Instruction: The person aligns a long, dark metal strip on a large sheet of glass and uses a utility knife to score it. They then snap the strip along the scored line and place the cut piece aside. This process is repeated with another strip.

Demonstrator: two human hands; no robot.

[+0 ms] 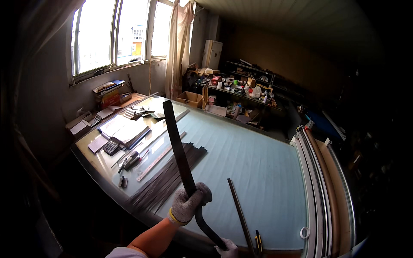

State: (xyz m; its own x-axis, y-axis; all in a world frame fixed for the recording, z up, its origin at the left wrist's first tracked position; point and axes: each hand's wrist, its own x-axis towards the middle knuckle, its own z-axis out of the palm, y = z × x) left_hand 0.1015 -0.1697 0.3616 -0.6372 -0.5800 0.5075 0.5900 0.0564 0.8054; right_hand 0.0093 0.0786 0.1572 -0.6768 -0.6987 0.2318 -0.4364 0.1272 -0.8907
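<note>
A long dark flat strip point(174, 142) rises over the table, its lower part bending toward the near edge. My left hand point(189, 203), in a grey knit glove with a yellow cuff, is closed around its middle. At the bottom of the picture my right hand point(228, 249), also gloved, grips the strip's lower end; part of this hand is cut off. Left of my left hand lies a bundle of similar dark strips point(167, 180) on the table. A single straight dark bar point(240, 213) lies to the right, beside a yellow and black utility knife point(258, 241).
The glass-topped table point(258, 163) carries a ruler point(155, 163), a calculator point(112, 146), an open notebook point(124, 129) and a grey tool point(131, 160) at left. Long rolls and profiles point(322, 185) line the right edge, near a white tape ring point(304, 232). Cluttered shelves point(241, 88) stand behind.
</note>
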